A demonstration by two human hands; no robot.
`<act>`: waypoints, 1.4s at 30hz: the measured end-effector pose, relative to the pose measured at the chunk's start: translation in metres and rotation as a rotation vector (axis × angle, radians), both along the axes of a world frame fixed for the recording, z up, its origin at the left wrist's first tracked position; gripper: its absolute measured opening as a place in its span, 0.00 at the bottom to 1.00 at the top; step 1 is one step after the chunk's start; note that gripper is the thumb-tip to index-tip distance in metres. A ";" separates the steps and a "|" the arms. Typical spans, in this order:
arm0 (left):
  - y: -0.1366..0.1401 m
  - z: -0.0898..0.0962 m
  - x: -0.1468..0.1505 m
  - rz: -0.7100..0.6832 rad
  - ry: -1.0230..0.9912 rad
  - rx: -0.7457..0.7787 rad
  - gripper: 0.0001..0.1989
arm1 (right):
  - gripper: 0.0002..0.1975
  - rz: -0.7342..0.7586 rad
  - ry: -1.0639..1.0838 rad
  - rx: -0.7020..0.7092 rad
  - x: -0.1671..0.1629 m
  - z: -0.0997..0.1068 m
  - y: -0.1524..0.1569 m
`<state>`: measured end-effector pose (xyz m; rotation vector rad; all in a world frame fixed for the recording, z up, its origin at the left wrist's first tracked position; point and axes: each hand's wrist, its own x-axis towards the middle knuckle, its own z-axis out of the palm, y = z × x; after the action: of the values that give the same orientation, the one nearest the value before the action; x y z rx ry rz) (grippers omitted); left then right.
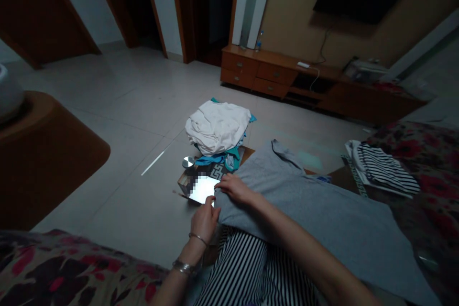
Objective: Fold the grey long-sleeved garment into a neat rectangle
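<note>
Two bare hands on one grey shirt (301, 201), seen from the head cam. The left hand (203, 220), bracelets (184, 267) on its wrist, has a bit of the edge pinched narrow between thumb and fingers. The right hand (235, 188) pinches the same edge just past it. Shirt's spread across the table (248, 154) and way off to the right, beyond the striped trousers (236, 260). Bright screen (201, 191) right beside the hands, white cloth (218, 126) heaped farther back, folded striped top (385, 165) near the floral sofa (433, 146)
</note>
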<state>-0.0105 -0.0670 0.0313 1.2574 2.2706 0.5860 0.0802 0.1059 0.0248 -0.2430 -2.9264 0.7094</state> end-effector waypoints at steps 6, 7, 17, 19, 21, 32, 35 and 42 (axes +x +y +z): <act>0.038 -0.016 -0.017 -0.101 0.208 0.309 0.19 | 0.15 -0.246 0.203 0.028 0.017 -0.003 0.006; 0.044 -0.017 -0.019 -0.138 0.190 0.286 0.18 | 0.14 -0.318 0.213 0.045 0.023 -0.004 0.014; 0.066 -0.023 -0.025 -0.197 0.192 0.178 0.13 | 0.17 -0.972 -0.320 0.312 0.129 0.017 0.172; 0.064 -0.026 -0.025 -0.204 0.208 0.205 0.13 | 0.18 -1.108 -0.360 0.340 0.147 0.025 0.199; 0.063 -0.029 -0.026 -0.230 0.225 0.247 0.13 | 0.19 -1.147 -0.368 0.361 0.150 0.027 0.220; 0.059 -0.034 -0.034 -0.344 0.145 0.374 0.14 | 0.14 -0.575 -0.275 0.365 0.086 0.016 0.249; 0.059 -0.033 -0.036 -0.345 0.081 0.389 0.12 | 0.10 -0.514 -0.284 0.361 0.108 0.024 0.254; 0.060 -0.032 -0.034 -0.232 -0.029 0.423 0.11 | 0.09 -0.543 -0.335 0.289 0.150 0.041 0.267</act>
<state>-0.0450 -0.0074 -0.0004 1.6680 1.9976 1.0240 0.2306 0.3734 0.0660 -1.1597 -2.9756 0.1725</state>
